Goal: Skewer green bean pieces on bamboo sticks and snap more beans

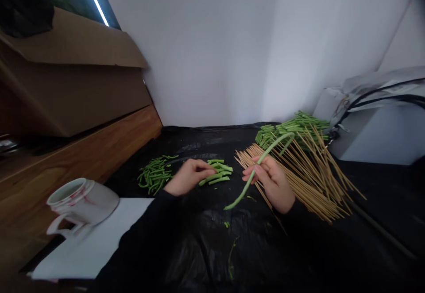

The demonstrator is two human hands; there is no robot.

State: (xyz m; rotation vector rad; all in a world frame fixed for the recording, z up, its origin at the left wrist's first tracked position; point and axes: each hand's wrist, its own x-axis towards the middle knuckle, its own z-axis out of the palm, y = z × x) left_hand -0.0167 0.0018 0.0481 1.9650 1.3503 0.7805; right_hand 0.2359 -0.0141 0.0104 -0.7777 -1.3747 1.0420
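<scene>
In the head view, the fingers of the right hand [275, 186] pinch a long green bean [267, 151], its near tip toward 8 o'clock; its far end, bending over at 2 o'clock, is hard to trace against the sticks [308, 191]. Bean pieces [224, 167] lie at 3 o'clock of the left hand [191, 175]; I cannot tell whether its fingers grip one. The red marking on the mug [101, 202] is too blurred to read.

Long, plain black sleeves [146, 233] reach the wrists [170, 188], leaving the left grip [190, 174] and right grip [272, 183] bare.
</scene>
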